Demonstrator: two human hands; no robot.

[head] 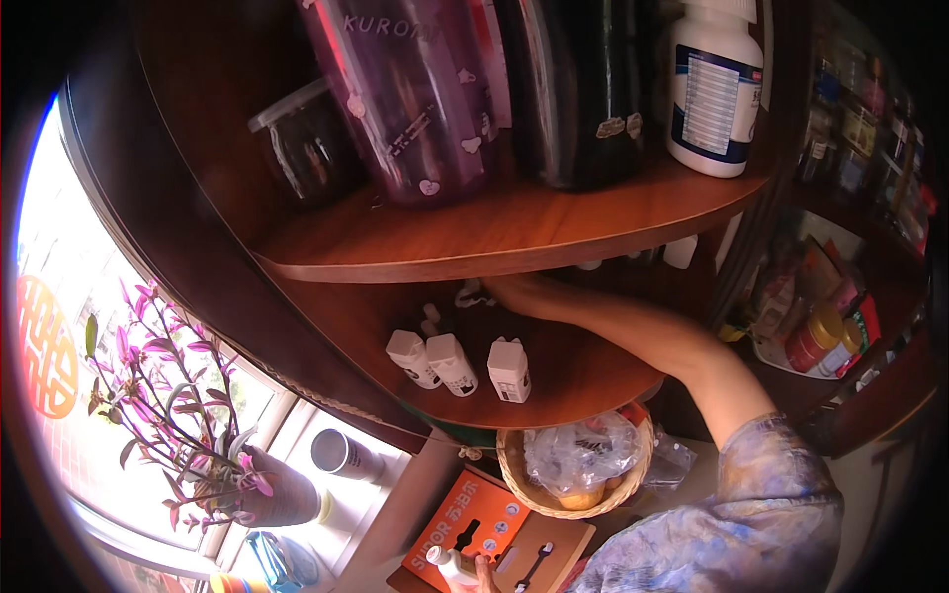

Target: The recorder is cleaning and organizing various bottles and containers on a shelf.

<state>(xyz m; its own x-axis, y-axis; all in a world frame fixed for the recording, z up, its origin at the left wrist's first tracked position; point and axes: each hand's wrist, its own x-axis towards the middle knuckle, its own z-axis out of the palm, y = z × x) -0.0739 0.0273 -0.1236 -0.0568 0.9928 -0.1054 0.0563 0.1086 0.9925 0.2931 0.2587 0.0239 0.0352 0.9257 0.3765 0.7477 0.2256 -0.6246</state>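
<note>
My left hand (483, 577) is at the bottom of the view, holding a white bottle (449, 565) with a light cap, tilted. From the right, my right arm reaches into the lower wooden shelf (563, 378). My right hand (504, 290) is partly hidden under the upper shelf's edge, and its fingers cannot be made out. Beside it lies a crumpled whitish thing (473, 295), perhaps a cloth. Toward the front of that shelf stand three small white house-shaped containers, among them a left one (412, 359), a middle one (451, 363) and a separate right one (509, 370).
The upper shelf (519, 233) holds a purple translucent jug (422, 111), a dark container (578, 96), a lidded glass jar (304, 148) and a white labelled bottle (715, 96). Below are a wicker basket (511, 485) with plastic bags and an orange box (452, 526). A potted plant (278, 485) stands by the window.
</note>
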